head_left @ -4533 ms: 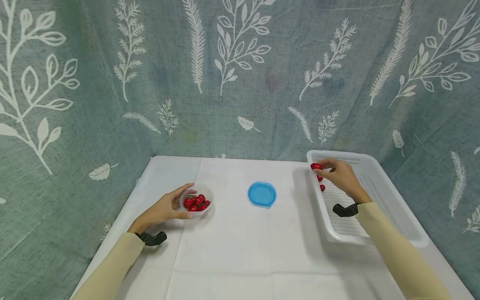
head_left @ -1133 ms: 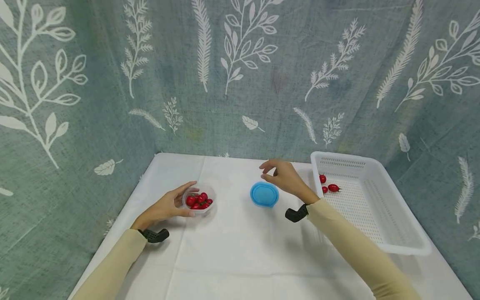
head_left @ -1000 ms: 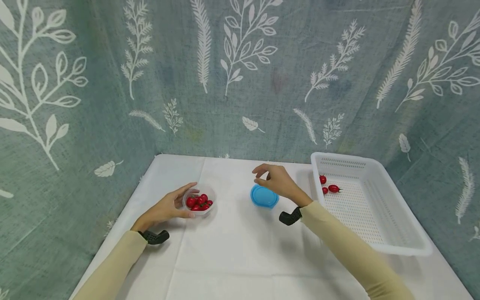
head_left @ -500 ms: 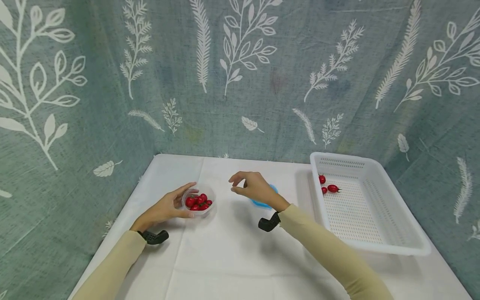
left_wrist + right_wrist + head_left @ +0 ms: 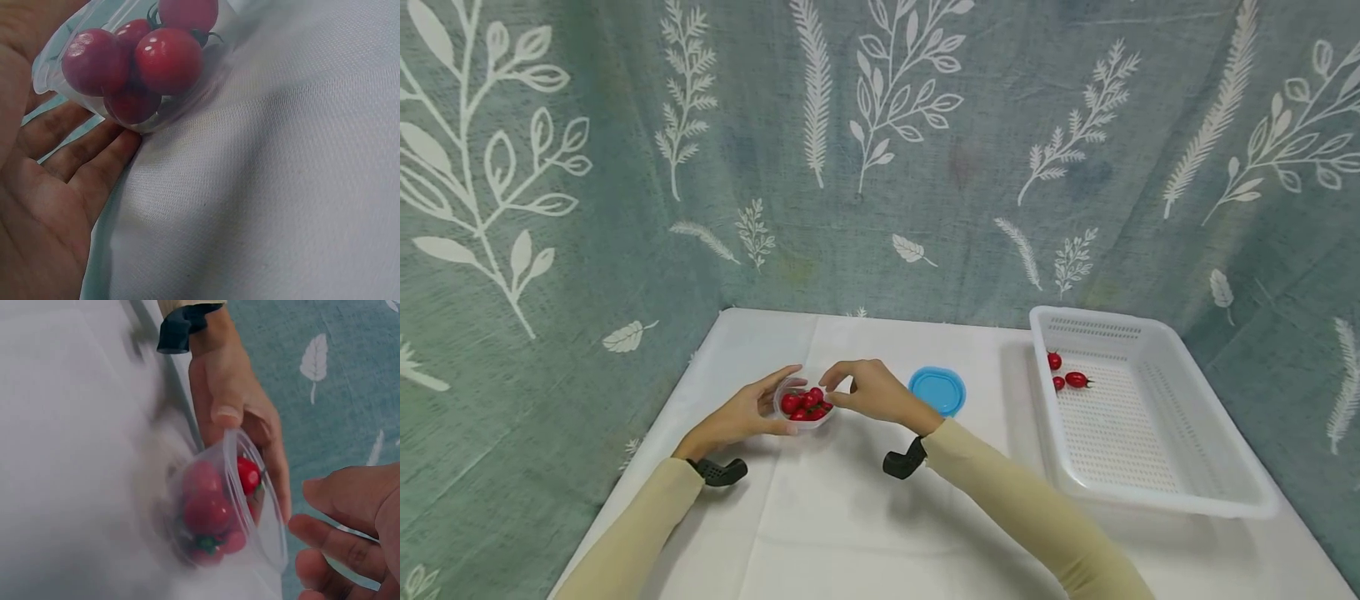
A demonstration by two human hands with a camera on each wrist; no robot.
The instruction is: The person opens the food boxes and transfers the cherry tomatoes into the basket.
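My left hand (image 5: 737, 417) grips a small clear plastic tub (image 5: 811, 424) at the left of the table, thumb on the near side and fingers on the far side. Several cherry tomatoes (image 5: 800, 403), some with green stems, lie inside it. At the tub's right rim hovers my right hand (image 5: 872, 393), its thumb and index finger bent. In the right wrist view, the thumb (image 5: 356, 494) and fingers stand apart beside the tub's opening, with nothing visible between them. The left wrist view shows tomatoes (image 5: 169, 61) through the tub's clear wall.
A blue lid (image 5: 937, 392) lies mid-table, just beyond the right wrist. At the right stands a white perforated basket (image 5: 1165, 500) with three tomatoes (image 5: 1077, 380) near its left wall. Patterned green cloth (image 5: 850, 250) closes off the back and sides.
Earlier, my right hand held a tomato at the basket; that tomato now lies in it. The hand has travelled left, past the lid, to the tub. My left hand has kept its hold.
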